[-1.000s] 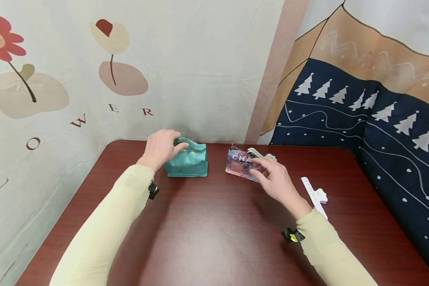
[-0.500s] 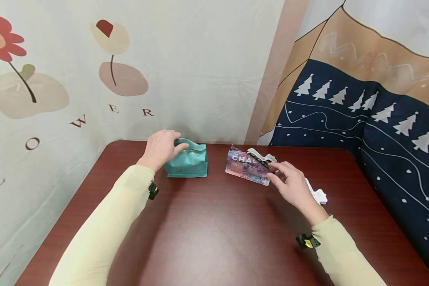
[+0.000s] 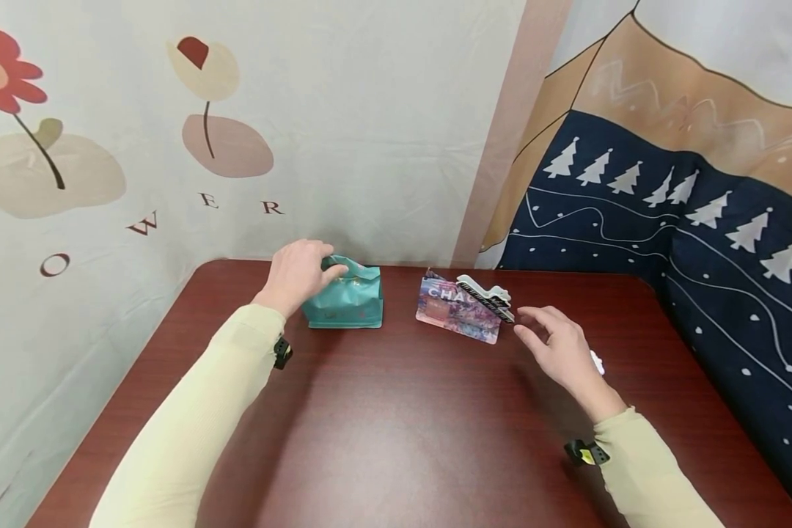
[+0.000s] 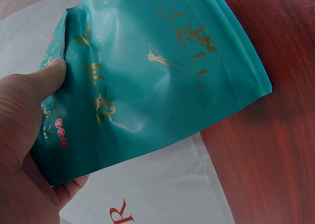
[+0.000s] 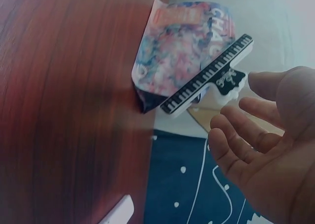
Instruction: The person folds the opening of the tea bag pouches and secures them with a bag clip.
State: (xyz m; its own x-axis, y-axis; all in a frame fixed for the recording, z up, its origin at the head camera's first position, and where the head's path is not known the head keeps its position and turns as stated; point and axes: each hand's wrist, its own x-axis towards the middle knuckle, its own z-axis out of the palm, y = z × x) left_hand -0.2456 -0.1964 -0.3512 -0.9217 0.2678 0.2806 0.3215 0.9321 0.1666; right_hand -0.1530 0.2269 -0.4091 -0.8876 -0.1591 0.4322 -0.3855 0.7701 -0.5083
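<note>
My left hand [image 3: 295, 277] grips the folded top of a teal pouch [image 3: 346, 301] standing at the back of the table. In the left wrist view the thumb presses the teal pouch [image 4: 133, 81], which has gold print, and fingertips show beneath its edge. Right of it stands a pink and purple pouch [image 3: 452, 314] lettered "CHA". A black and white bag clip [image 5: 209, 76] with piano-key markings sits slantwise across that pouch's corner. My right hand [image 3: 557, 348] hovers just right of the clip, fingers relaxed and apart from it, holding nothing.
A white clip [image 3: 597, 362] lies on the dark red wooden table [image 3: 369, 425], mostly hidden behind my right hand. Patterned cloth [image 3: 369, 132] hangs along the back edge, and navy cloth [image 3: 600, 198] with trees stands at the right.
My right hand has come away from the pink pouch and its clip, moving right and toward me. The clip stays on the pouch. My left hand keeps its hold on the teal pouch.
</note>
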